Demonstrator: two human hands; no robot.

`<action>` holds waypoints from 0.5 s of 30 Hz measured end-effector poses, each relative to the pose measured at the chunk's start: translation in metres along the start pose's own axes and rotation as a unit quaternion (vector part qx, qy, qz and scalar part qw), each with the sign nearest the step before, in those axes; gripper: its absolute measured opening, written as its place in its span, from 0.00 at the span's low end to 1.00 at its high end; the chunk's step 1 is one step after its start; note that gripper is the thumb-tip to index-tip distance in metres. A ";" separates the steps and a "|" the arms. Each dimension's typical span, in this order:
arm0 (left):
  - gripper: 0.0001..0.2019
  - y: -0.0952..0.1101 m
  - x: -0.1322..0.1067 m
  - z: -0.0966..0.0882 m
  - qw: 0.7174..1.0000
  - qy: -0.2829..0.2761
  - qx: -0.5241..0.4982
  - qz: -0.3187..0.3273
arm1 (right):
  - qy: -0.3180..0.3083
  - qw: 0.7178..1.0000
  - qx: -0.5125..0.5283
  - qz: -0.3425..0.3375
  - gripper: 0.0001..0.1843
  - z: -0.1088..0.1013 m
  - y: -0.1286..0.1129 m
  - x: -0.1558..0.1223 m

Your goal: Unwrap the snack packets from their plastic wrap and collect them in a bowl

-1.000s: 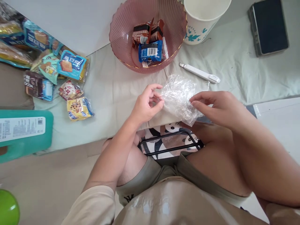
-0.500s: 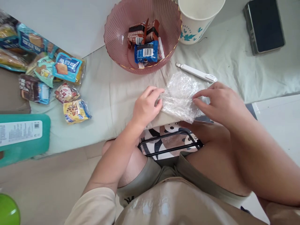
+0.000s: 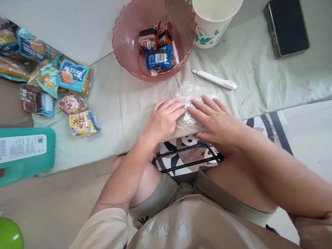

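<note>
A crumpled sheet of clear plastic wrap (image 3: 190, 90) lies on the pale cloth near its front edge. My left hand (image 3: 164, 116) rests on the wrap's left side, fingers stretched out and pointing right. Flat across its right part lies my right hand (image 3: 212, 117), fingers spread, the thumb low near the cloth's edge. Both palms face down and hide some of the plastic. Just beyond the wrap is a white utility knife (image 3: 214, 79), which neither hand touches.
Behind the wrap stands a pink ribbed bowl (image 3: 121, 45) holding several wrapped snacks. Beside it are a white paper cup (image 3: 215, 31) and a dark phone (image 3: 287, 27). Several snack packs (image 3: 84, 123) lie at the left, above a teal container (image 3: 26, 173). A green object (image 3: 10, 233) shows at lower left.
My right hand has moved left and flattened onto the plastic wrap, its fingers now spread. My left hand's fingers have straightened over it. The wrap looks more gathered toward the left.
</note>
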State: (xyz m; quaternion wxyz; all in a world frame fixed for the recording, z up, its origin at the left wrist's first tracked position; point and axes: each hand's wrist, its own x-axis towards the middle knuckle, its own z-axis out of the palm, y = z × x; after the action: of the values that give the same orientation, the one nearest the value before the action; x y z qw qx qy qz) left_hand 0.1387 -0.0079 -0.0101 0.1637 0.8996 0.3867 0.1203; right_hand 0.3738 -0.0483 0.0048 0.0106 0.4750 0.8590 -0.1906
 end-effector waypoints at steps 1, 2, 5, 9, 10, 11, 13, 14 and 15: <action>0.22 0.000 -0.003 -0.001 1.000 0.001 0.001 -0.017 | -0.009 1.000 -0.002 0.002 0.49 0.000 0.002 -0.001; 0.23 0.000 -0.006 -0.003 0.999 0.006 0.002 -0.034 | -0.014 1.000 -0.004 0.001 0.50 0.000 0.004 -0.003; 0.24 -0.002 -0.015 -0.004 0.997 0.039 0.007 -0.071 | 0.002 1.000 -0.004 -0.012 0.51 -0.001 0.003 -0.004; 0.10 -0.005 -0.019 -0.002 0.984 0.134 0.024 -0.118 | 0.063 0.998 -0.002 -0.005 0.37 -0.003 -0.011 0.002; 0.08 -0.005 -0.019 -0.002 0.977 0.165 0.032 -0.131 | 0.073 0.997 -0.004 0.010 0.33 -0.003 -0.016 0.005; 0.09 -0.005 -0.017 -0.002 0.971 0.194 0.040 -0.134 | 0.080 0.996 -0.005 0.028 0.30 -0.003 -0.020 0.009; 0.10 -0.003 -0.012 -0.002 0.971 0.214 0.047 -0.096 | 0.084 0.995 -0.010 0.056 0.28 -0.001 -0.025 0.016; 0.12 -0.002 -0.009 -0.002 0.977 0.199 0.044 -0.060 | 0.082 0.995 -0.011 0.061 0.29 0.000 -0.027 0.019; 0.14 0.000 -0.006 -0.002 0.985 0.169 0.036 -0.025 | 0.077 0.995 -0.012 0.060 0.30 0.002 -0.027 0.021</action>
State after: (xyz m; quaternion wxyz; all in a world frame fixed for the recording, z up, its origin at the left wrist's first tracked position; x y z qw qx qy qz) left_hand 0.1340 -0.0121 -0.0092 0.0668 0.8615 0.4354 0.2525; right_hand 0.3399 -0.0449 0.0075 -0.0385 0.5389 0.8294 -0.1421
